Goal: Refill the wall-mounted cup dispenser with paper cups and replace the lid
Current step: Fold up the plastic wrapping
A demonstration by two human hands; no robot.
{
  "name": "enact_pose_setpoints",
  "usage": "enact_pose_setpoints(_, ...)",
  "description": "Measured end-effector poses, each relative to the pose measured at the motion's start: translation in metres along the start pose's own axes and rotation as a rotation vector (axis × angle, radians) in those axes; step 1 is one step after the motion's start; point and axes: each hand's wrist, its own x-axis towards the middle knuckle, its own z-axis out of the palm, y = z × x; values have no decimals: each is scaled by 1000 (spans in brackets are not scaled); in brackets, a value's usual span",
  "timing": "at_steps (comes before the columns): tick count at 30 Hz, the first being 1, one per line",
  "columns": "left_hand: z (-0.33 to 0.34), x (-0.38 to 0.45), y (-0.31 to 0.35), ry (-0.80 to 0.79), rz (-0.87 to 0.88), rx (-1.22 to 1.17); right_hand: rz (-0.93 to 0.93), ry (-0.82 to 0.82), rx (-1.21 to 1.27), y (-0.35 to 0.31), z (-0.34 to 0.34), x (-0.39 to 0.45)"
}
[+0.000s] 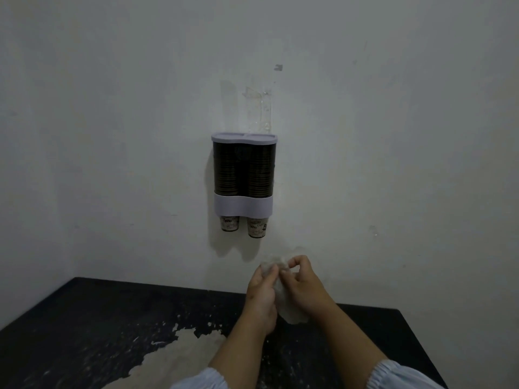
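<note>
A double cup dispenser hangs on the white wall, with dark see-through tubes full of stacked cups. Its pale lilac lid sits on top. Two printed paper cups poke out below the lilac bottom band. Under the dispenser, my left hand and my right hand both grip a crumpled clear plastic wrapper between them, above the table. The right thumb and fingers pinch its upper part.
A black table with a large patch of peeled paint stands against the wall below the dispenser. Old tape marks show on the wall above the lid. A wall corner lies at the far left.
</note>
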Motion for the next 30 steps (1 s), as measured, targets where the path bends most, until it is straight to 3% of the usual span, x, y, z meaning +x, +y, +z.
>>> enact_pose_setpoints(3, 5, -3, 0, 22, 36, 13, -89, 116, -46, 3, 1, 1)
enact_pose_setpoints(7, 12, -7, 0, 42, 32, -43, -243, 264, -332, 7, -2, 4)
enact_pose_setpoints(13, 14, -10, 2, -47, -43, -62, -231, 63, -241, 8, -6, -2)
enact_pose_setpoints(22, 12, -13, -5, -85, -50, -28, -172, -93, -129, 1, -14, -7)
enact_pose_setpoints(30, 10, -14, -6, -41, -35, -31, 28, -75, 34, 1, -15, -10)
